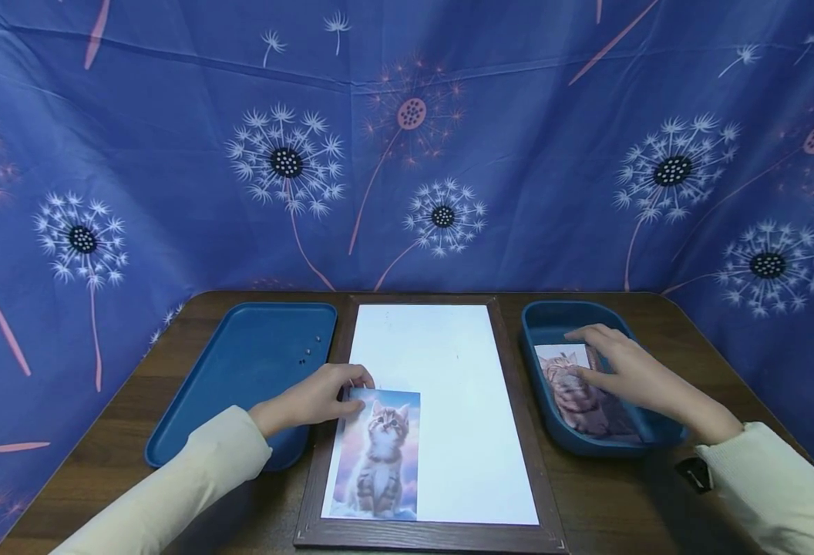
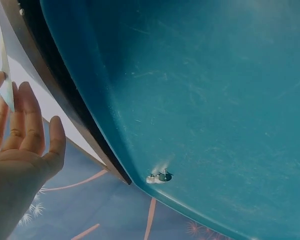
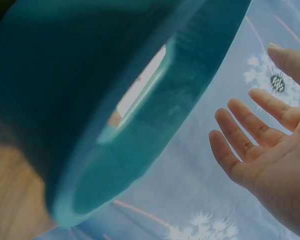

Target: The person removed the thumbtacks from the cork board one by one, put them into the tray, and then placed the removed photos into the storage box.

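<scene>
My left hand (image 1: 324,395) pinches the upper left corner of a kitten picture card (image 1: 382,455), thumb in front and fingers behind. The card overlaps the lower left part of a white board (image 1: 459,401) with a dark brown frame. In the left wrist view, the card's edge (image 2: 6,75) shows between thumb and fingers (image 2: 32,117). My right hand (image 1: 632,370) hovers over a deep blue bin (image 1: 549,428), its fingers (image 3: 235,132) spread and relaxed in the right wrist view. Beneath it in the bin lies another cat picture card (image 1: 566,385), partly hidden by the hand.
Left of the board is a shallow blue tray (image 1: 254,347), with several tiny shiny pieces (image 1: 306,353) near its right side. Everything stands on a dark wooden table (image 1: 136,432). A blue dandelion-print cloth (image 1: 351,154) hangs behind. Something small and black (image 1: 694,474) sits at my right cuff.
</scene>
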Demonstrator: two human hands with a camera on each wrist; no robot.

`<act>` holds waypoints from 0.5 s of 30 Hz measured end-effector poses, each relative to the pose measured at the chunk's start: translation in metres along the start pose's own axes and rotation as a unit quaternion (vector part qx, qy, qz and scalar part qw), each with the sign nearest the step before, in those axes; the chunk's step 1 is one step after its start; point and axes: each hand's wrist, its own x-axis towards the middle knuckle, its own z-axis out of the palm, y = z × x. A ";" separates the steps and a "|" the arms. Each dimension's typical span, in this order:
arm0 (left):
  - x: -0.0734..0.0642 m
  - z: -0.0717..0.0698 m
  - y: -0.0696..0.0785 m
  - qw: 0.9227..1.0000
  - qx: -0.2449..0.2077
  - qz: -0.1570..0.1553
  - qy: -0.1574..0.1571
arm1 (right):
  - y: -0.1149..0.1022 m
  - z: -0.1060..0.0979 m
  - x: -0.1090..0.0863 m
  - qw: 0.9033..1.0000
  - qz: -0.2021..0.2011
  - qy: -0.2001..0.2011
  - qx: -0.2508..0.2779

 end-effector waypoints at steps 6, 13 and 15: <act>-0.001 -0.001 -0.001 1.000 -0.015 -0.005 0.001 | 0.017 -0.003 -0.007 1.000 0.008 0.016 -0.007; -0.002 -0.001 -0.002 0.999 -0.037 0.002 0.000 | 0.039 -0.003 -0.015 0.999 0.036 0.035 -0.008; -0.003 0.000 -0.002 0.999 -0.047 -0.002 -0.003 | 0.044 -0.004 -0.017 0.998 0.046 0.041 -0.007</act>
